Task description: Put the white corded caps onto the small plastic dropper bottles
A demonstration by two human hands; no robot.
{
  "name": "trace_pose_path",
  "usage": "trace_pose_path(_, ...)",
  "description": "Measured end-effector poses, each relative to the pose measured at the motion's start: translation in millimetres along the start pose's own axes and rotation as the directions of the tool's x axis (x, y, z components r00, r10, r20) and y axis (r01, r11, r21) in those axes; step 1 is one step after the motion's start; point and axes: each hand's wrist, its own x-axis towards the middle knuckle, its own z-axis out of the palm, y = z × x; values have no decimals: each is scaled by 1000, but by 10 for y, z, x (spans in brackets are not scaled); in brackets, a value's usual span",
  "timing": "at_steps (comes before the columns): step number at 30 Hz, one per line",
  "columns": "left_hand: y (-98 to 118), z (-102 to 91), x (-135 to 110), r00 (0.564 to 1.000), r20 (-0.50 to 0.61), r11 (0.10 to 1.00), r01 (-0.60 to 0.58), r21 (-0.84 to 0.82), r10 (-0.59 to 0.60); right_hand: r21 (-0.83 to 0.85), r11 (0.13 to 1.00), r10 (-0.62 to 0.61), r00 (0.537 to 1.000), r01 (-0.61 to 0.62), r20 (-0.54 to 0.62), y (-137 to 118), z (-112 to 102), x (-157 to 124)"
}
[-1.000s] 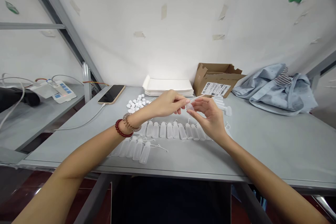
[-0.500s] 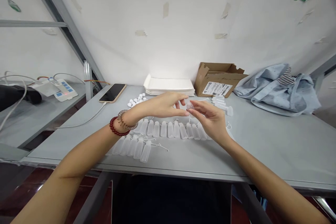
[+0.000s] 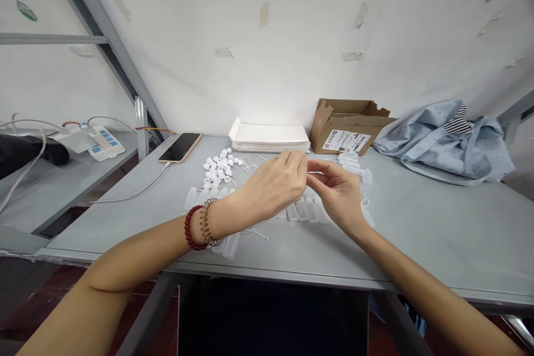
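Note:
My left hand [image 3: 280,183] is closed, its back turned toward me and its curled fingertips hidden. It meets the fingertips of my right hand [image 3: 336,186], which is pinched shut on a small translucent plastic bottle that the left hand now covers. Below both hands lies a row of translucent bottles [image 3: 307,209] with thin white strings, partly behind my left wrist. Another bottle [image 3: 231,246] lies closer to the table's front edge, by a loose string [image 3: 255,232]. Small white caps [image 3: 218,168] are heaped beyond my left forearm.
Behind the hands are a stack of white sheets [image 3: 270,138] and an open cardboard box [image 3: 348,128]. Several clear pieces [image 3: 354,166] lie before the box. A phone [image 3: 180,147] with a cable is at left, a light blue cloth bag [image 3: 446,144] at right, all on the grey table [image 3: 429,233].
My left hand has turned over and closed its fingers at my right fingertips, covering the translucent piece. Its wrist has come lower, showing more of the white caps. My right hand has hardly moved.

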Motion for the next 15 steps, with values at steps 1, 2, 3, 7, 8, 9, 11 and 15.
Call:
trace_pose_path(1,2,7,-1,1000,-3,1000,2,21,-2,-6,1000,-1,1000,1,-3,-1,-4,1)
trace_pose_path(2,-1,13,-2,1000,-10,1000,11,22,-10,-15,1000,-4,1000,4,-5,0,-11,3)
trace_pose_path(3,-11,16,-3,1000,-21,1000,21,5,-21,-33,999,-10,1000,10,-4,4,-19,6)
trace_pose_path(7,-97,8,-9,998,-61,989,20,-145,-29,-240,964,-111,994,110,9,26,-78,46)
trace_pose_path(8,-121,4,-7,998,-64,984,5,-177,-16,-302,942,-149,989,143,3,28,-95,61)
trace_pose_path(9,-142,0,-4,998,-64,979,-13,-205,0,-349,921,-183,983,170,-4,24,-112,77)
trace_pose_path(11,-170,1,7,997,-69,967,-44,-252,27,-374,906,-212,977,199,7,-2,-142,108)
trace_pose_path(15,-186,35,32,994,-103,957,-72,-280,44,-283,954,-88,994,103,65,-93,-178,133)
